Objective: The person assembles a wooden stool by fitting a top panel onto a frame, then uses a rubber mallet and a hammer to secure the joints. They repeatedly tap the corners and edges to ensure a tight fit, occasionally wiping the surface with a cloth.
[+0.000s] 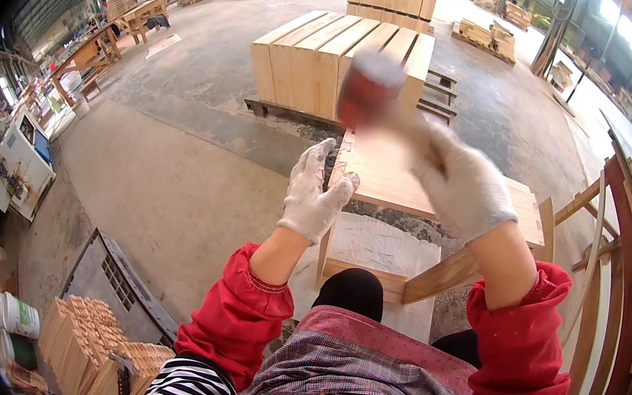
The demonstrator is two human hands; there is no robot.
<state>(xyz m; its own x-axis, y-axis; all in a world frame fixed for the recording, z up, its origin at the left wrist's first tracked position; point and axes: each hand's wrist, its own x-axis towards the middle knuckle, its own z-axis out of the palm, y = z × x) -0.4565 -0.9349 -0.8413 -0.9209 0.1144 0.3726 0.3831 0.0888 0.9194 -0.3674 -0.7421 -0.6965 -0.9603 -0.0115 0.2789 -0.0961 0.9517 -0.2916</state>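
Observation:
A pale wooden box (pixel 382 176) with jointed corners stands in front of me, its top panel tilted. My left hand (pixel 315 189), in a whitish work glove, curls at the panel's left end. Its thumb lies over the near corner, with a dark gap between thumb and fingers. Gloved as well, my right hand (pixel 466 186) grips the handle of a mallet (pixel 372 90). The reddish-brown mallet head is raised above the panel's far left part and smeared by motion.
Beyond the box, a stack of wooden boxes (pixel 307 78) rests on a pallet. Wooden strips (pixel 81 342), a hammer (pixel 123 381) and white buckets (pixel 17 315) are at the lower left. A wooden frame (pixel 614 274) stands close on the right.

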